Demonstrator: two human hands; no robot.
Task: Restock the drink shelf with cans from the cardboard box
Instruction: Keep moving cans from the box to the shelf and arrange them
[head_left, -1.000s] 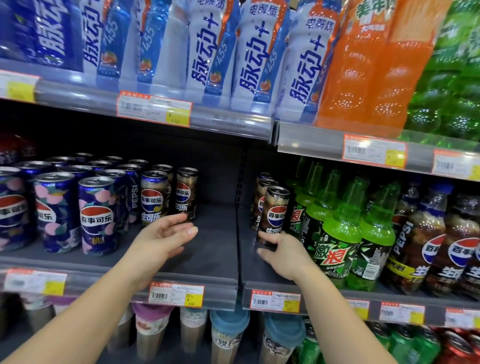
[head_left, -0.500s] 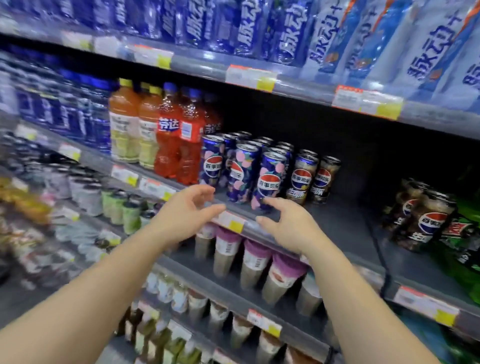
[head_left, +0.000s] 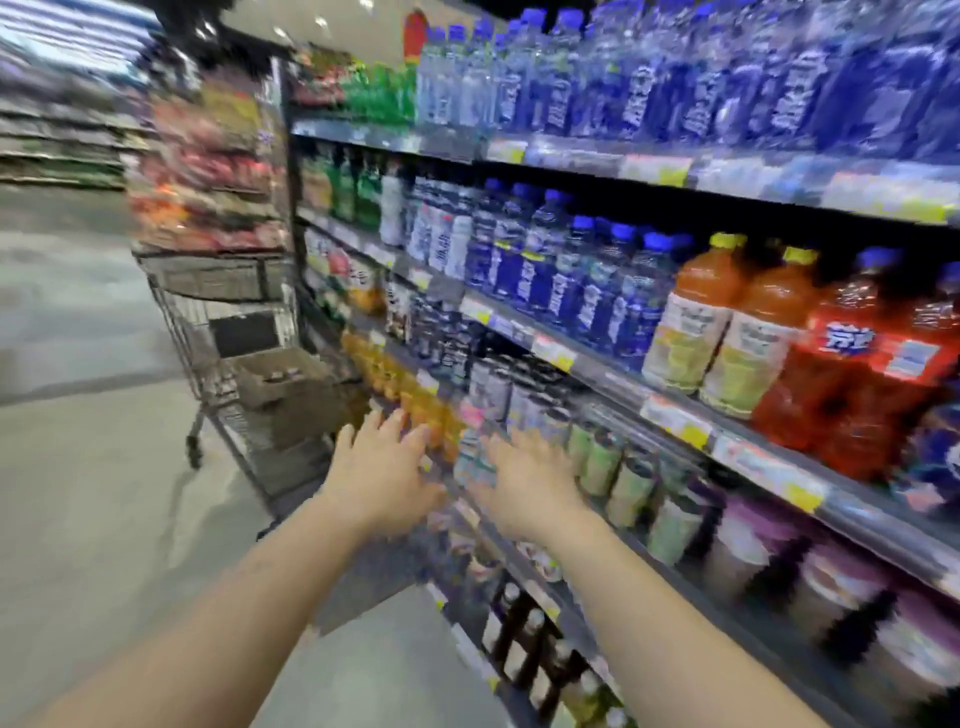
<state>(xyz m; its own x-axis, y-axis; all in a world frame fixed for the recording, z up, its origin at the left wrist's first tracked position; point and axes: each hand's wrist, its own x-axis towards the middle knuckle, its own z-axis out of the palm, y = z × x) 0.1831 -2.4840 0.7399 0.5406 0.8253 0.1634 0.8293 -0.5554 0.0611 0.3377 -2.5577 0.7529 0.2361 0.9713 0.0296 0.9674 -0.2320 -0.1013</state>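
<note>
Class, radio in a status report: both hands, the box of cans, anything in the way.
Left hand open, empty. Right hand open, empty. Brown cardboard box sits in wire trolley, ahead-left. Nothing between hands and box.

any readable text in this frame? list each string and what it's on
"芬达": white characters on the blue label of the red soda bottle, soft but legible.
Orange juice bottles: label print blurred, unreadable.
Blue water bottles: label print blurred, unreadable.
Shelf price tags: red and yellow strips, figures unreadable.
Cups on the lower shelf: unreadable.
Cardboard box in the cart: no print visible.
</note>
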